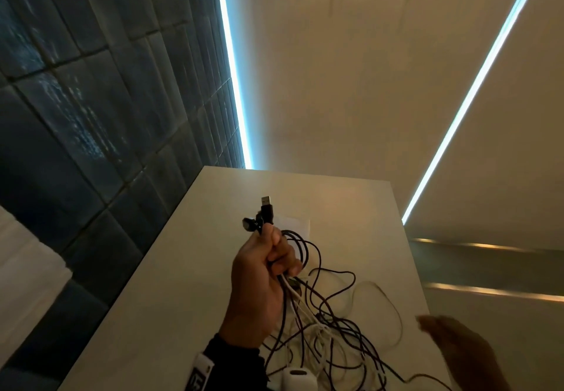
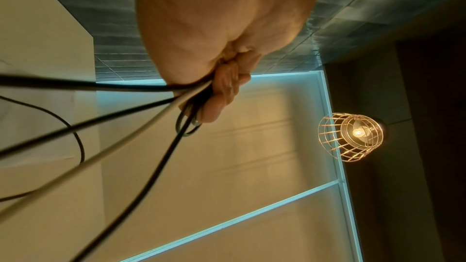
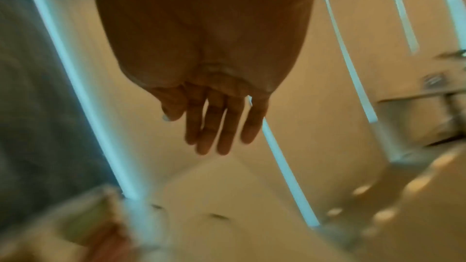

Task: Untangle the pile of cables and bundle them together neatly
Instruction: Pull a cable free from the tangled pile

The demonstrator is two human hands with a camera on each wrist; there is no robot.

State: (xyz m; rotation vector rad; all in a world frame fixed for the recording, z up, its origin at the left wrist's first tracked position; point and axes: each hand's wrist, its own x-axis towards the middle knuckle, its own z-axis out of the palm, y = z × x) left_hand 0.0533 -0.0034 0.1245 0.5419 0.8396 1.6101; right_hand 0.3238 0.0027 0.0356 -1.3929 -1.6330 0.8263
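My left hand (image 1: pixel 268 256) is raised over the white table (image 1: pixel 171 283) and grips a bunch of cables (image 1: pixel 323 314), black and white ones. A black USB plug (image 1: pixel 266 207) and another dark connector (image 1: pixel 251 224) stick up out of the fist. The cables hang down in tangled loops onto the table. In the left wrist view the curled fingers (image 2: pixel 227 91) wrap the black and white strands (image 2: pixel 141 127). My right hand (image 1: pixel 457 348) is blurred at the table's right edge, apart from the cables; its fingers (image 3: pixel 214 127) are straight and hold nothing.
A white charger block (image 1: pixel 294 378) lies near the front edge among the cables. A white slip of paper (image 1: pixel 297 224) lies behind the fist. A dark tiled wall (image 1: pixel 91 115) stands to the left. A caged lamp (image 2: pixel 350 136) hangs overhead.
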